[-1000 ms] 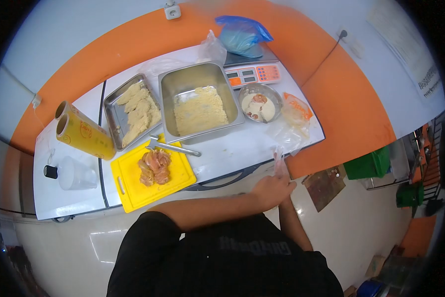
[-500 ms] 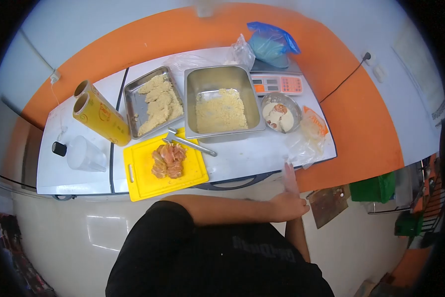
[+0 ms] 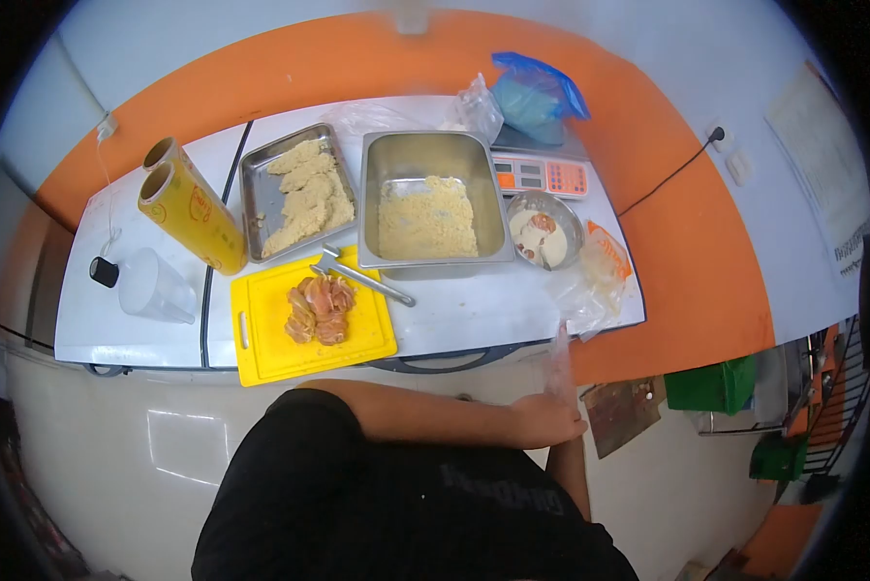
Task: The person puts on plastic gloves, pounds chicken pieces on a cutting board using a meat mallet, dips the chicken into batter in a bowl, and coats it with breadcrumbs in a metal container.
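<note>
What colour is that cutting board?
The cutting board is bright yellow, shown in the head view.

Count on the bench: metal containers 3, i.e. 1 deep pan, 1 shallow tray, 1 bowl. Yellow rolls: 2. Cutting board: 1, mallet: 1. Scale: 1. Blue bag: 1. Clear jug: 1, small black cylinder: 1. Raw meat: 1 pile, pieces overlap, can't count them. Coated pieces: 1 heap, same problem. Crumbs: 1 layer. Hands: 2, left hand and right hand. Clear plastic at the hands: 1 piece, looks like a glove. Off the bench, green bins: 2 visible. Black plug on the wall: 1
</note>
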A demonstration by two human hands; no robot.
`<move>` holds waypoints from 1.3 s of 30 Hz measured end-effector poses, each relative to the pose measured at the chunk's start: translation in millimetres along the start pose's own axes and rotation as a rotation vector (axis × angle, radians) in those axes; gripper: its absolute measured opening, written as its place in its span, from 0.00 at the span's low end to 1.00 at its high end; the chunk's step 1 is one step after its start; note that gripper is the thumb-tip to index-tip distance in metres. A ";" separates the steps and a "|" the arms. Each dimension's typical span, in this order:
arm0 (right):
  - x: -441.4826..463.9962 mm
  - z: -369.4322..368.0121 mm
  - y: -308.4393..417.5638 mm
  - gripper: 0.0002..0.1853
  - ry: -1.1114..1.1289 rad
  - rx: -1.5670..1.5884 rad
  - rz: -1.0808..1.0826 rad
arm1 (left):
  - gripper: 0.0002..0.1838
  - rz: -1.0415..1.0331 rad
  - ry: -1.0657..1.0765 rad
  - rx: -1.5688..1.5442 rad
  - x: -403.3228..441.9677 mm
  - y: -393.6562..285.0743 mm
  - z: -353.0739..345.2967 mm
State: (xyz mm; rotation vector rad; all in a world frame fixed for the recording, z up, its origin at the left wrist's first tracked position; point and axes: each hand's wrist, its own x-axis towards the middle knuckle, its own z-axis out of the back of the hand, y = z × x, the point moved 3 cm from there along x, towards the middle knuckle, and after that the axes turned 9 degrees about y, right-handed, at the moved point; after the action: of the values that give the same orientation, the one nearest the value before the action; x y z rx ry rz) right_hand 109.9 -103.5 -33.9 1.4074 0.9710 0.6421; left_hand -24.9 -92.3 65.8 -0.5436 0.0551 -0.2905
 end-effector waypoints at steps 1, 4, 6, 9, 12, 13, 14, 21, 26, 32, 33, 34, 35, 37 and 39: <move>-0.2 -2.8 11.1 0.36 -0.025 0.165 0.004 | 0.11 0.064 0.021 -0.065 -6.5 -6.5 18.2; -8.9 -9.8 39.9 0.38 -0.098 0.676 -0.011 | 0.13 0.146 -0.243 -0.086 -22.6 1.9 27.5; -15.2 -8.7 46.4 0.41 -0.101 0.795 0.015 | 0.14 0.186 -0.273 -0.086 -23.5 10.4 15.7; -13.6 -15.0 51.1 0.42 -0.021 0.749 0.071 | 0.17 0.240 -0.045 -0.126 -15.9 20.0 13.8; -14.5 -32.3 69.1 0.44 -0.067 0.870 0.003 | 0.14 0.204 0.035 -0.124 -9.7 25.3 -4.1; -14.8 -35.2 70.5 0.45 -0.111 0.863 -0.006 | 0.14 0.192 0.064 -0.092 -9.9 26.8 -7.5; -15.5 -35.4 71.1 0.46 -0.155 0.855 -0.017 | 0.14 0.183 0.091 -0.061 -9.2 27.8 -11.0; -3.7 -20.2 47.2 0.54 0.160 0.714 -0.122 | 0.13 0.121 0.232 -0.113 -5.9 13.4 -6.9; -8.7 -24.4 38.0 0.56 0.257 1.039 -0.326 | 0.12 0.195 0.282 -0.158 7.0 9.4 -8.9; -15.7 -42.5 35.7 0.55 0.395 0.996 -0.301 | 0.11 0.108 0.211 -0.020 3.4 7.9 -27.7; -15.0 -40.9 34.6 0.54 0.303 1.050 -0.294 | 0.11 0.075 0.184 -0.020 0.7 8.6 -27.1; -17.6 -45.9 44.1 0.53 0.209 1.101 -0.287 | 0.11 0.041 0.157 -0.020 -2.1 10.8 -28.6; -20.2 -51.6 53.2 0.51 0.114 1.148 -0.280 | 0.11 0.008 0.129 -0.021 -5.2 11.4 -28.5; -24.9 -68.2 71.3 0.48 0.025 1.095 -0.222 | 0.11 0.033 0.190 0.026 -9.0 12.8 -29.2; -25.2 -75.9 68.6 0.45 0.113 1.096 -0.167 | 0.10 0.056 0.197 0.014 -17.2 12.9 -27.7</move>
State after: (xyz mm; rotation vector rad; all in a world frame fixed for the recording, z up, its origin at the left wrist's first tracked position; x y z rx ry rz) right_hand 44.6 -79.3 45.1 2.1997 1.6282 0.0041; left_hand -41.6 -90.7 35.0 -0.4976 0.2581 -0.2893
